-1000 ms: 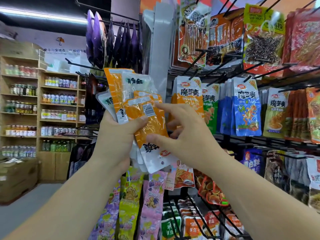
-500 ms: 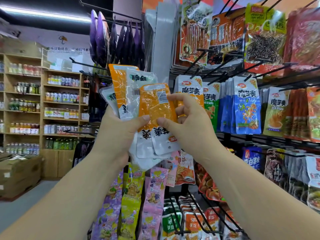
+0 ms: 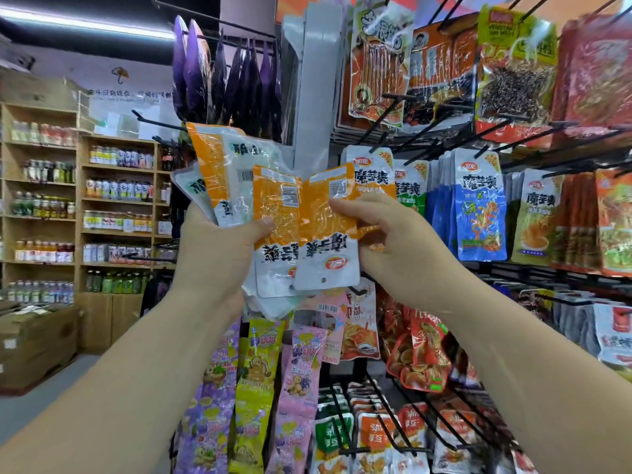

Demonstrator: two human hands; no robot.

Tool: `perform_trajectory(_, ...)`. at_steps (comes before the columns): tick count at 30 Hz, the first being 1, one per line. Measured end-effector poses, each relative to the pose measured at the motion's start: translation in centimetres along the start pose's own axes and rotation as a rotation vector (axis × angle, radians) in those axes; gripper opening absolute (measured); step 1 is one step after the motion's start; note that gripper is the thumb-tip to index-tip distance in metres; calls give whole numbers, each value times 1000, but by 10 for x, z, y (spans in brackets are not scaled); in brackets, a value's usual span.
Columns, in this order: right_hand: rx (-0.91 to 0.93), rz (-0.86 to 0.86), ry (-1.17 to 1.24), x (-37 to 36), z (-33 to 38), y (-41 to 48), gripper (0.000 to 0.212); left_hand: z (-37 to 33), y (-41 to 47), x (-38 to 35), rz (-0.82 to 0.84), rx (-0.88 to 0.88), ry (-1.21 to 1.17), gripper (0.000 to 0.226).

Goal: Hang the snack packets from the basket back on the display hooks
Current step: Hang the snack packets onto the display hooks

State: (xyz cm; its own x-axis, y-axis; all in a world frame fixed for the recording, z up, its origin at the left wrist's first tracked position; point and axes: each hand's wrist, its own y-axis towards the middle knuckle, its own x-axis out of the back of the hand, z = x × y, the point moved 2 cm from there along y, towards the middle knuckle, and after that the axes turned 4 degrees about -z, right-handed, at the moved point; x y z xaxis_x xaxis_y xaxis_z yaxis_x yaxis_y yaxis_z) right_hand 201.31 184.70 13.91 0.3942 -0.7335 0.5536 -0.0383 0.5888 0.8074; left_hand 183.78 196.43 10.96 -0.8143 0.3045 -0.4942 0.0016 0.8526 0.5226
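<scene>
My left hand (image 3: 219, 254) grips a loose fan of packets (image 3: 236, 176) while my right hand (image 3: 393, 244) pinches one orange packet (image 3: 328, 230) at centre frame, so tugging could spill the rest.

Black hooks (image 3: 157, 121) on the rack carry hanging packets: blue (image 3: 478, 213), green (image 3: 410, 196), purple (image 3: 195, 73) up left. Wooden shelves (image 3: 116, 230) hold rows of bottles (image 3: 116, 189); boxes (image 3: 37, 343) sit on the floor (image 3: 20, 412)

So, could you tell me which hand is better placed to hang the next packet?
The right hand: it pinches one orange packet, beside the display hooks; the left hand grips the whole bundle.
</scene>
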Motion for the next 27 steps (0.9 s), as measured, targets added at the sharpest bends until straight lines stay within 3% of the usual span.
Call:
perform_trajectory(4,24,-236,13,10,-7,-2,41,1,-2,-4,27,-11,17,52)
perform_trajectory(7,14,-371,73,20,-6,-1,11,1,-4,-7,57,-34,40,53)
perform_trajectory(10,-58,-487,69,31,-11,6,44,1,-7,-9,73,-54,64,53)
perform_trajectory(15,-328,-412,412,38,-16,21,17,1,-8,-9,97,-69,68,56)
perform_trajectory(19,-422,-371,444,38,-23,37,19,1,-9,-9,106,-72,74,55)
perform_trajectory(22,-468,-389,493,36,-20,47,8,2,-9,-8,101,-77,84,55)
perform_trajectory(27,-433,-481,509,34,-16,61,28,4,-9,-6,98,-70,67,53)
